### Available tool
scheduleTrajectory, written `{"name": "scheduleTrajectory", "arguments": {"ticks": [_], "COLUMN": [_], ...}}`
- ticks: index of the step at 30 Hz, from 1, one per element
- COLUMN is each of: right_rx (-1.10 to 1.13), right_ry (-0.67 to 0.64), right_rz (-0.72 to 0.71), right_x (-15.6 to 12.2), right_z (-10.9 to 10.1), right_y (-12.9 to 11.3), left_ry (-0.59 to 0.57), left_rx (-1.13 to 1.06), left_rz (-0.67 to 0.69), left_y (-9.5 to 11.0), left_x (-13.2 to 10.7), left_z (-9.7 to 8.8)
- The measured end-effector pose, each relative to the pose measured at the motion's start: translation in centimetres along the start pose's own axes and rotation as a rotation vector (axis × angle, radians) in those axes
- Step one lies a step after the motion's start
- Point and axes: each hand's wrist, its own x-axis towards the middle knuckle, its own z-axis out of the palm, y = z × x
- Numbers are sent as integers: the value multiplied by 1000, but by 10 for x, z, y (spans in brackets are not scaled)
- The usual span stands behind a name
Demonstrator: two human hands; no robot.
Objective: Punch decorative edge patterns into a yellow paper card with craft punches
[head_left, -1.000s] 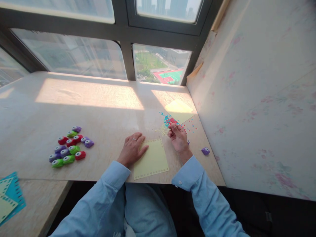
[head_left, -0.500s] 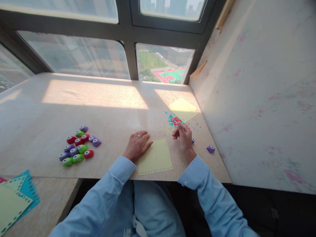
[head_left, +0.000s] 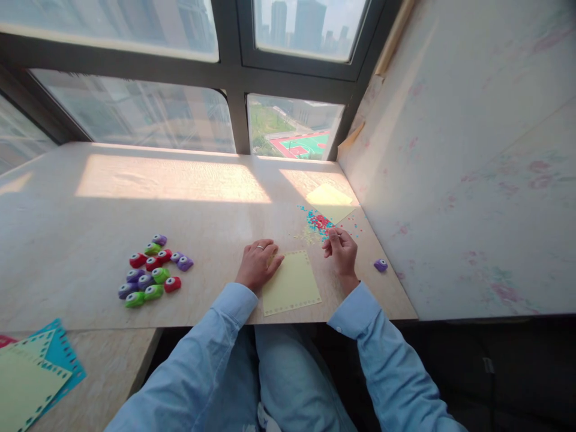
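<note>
A yellow sheet with a punched border (head_left: 292, 284) lies at the table's near edge. My left hand (head_left: 258, 263), with a ring on it, rests flat on the sheet's upper left corner, fingers loosely stretched. My right hand (head_left: 342, 249) hovers just right of the sheet with its fingers curled in; what they hold is hidden. Right beyond it lies a scatter of red, blue and yellow paper bits (head_left: 318, 222).
A cluster of several red, green and purple paper punches (head_left: 153, 271) sits at the left. One purple punch (head_left: 380, 264) lies near the right wall. Another yellow sheet (head_left: 330, 201) lies in the far corner. Blue and yellow punched sheets (head_left: 31, 375) lie on a lower surface.
The view has shifted a little. My right hand has drawn slightly back from the paper bits and curled tighter. My left hand stays on the sheet.
</note>
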Motion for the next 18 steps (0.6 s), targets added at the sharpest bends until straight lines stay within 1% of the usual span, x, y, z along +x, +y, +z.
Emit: {"name": "scheduleTrajectory", "arguments": {"ticks": [4, 7, 10, 12, 14, 16, 18], "right_rx": [-47, -82, -170, -317, -549, -752, -872], "right_ry": [79, 131, 186, 219, 218, 144, 46], "right_rz": [-38, -67, -96, -134, -159, -138, -110], "right_x": [-24, -40, -43, -37, -28, -19, -12], "right_z": [-5, -14, -31, -46, -62, -75, -83], "right_y": [-8, -8, -5, -3, -1, 0, 2], "left_ry": [-22, -34, -34, -31, -24, -15, -4], "left_rx": [12, 29, 40, 40, 24, -1, -19], "left_rz": [16, 27, 38, 42, 42, 44, 46], "left_y": [-1, -2, -3, -4, -5, -6, -6], "left_x": [0, 0, 0, -1, -1, -2, -2], "left_z": [-1, -1, 1, 3, 4, 5, 4]}}
